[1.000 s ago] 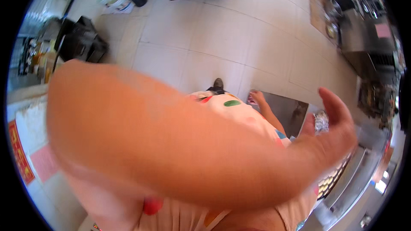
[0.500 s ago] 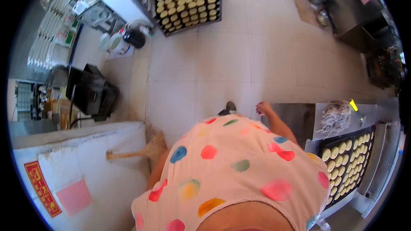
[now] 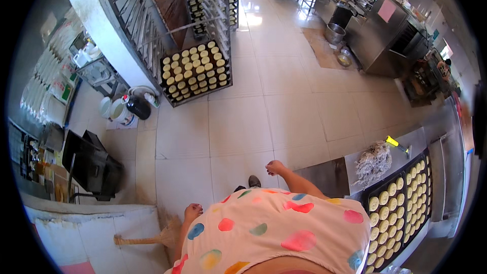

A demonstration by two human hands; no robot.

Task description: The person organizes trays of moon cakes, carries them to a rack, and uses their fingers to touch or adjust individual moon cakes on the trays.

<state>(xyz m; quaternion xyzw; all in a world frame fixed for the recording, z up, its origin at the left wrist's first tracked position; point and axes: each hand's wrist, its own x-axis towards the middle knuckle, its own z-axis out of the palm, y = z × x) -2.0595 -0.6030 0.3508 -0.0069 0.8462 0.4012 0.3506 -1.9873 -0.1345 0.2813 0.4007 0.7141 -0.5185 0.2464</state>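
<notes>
My left hand (image 3: 193,211) hangs beside my hip above a straw broom (image 3: 170,234), holding nothing, its fingers loosely bent and apart. In front of my body, my right hand (image 3: 275,167) hovers over the tiled floor, also bare, with relaxed, slightly curled fingers. To my right, a dark baking tray (image 3: 404,189) carries rows of round, pale yellow pastries (image 3: 392,189). By its far edge, on a metal surface, lie a shaggy grey bundle of strands (image 3: 374,162) and a tool with a yellow handle (image 3: 393,142). Neither hand touches these things.
Ahead stands a tall metal rack (image 3: 144,30) with a tray of round pastries (image 3: 195,68) low down. On the left are white buckets (image 3: 120,111), a dark jug (image 3: 137,106), a black bin (image 3: 94,167) and a low tiled wall (image 3: 91,223). A steel cabinet (image 3: 378,35) stands far right.
My view has tilted up, bringing more of the far room in. My left hand has come into sight by my hip. My right hand has swung forward and remains without anything in it.
</notes>
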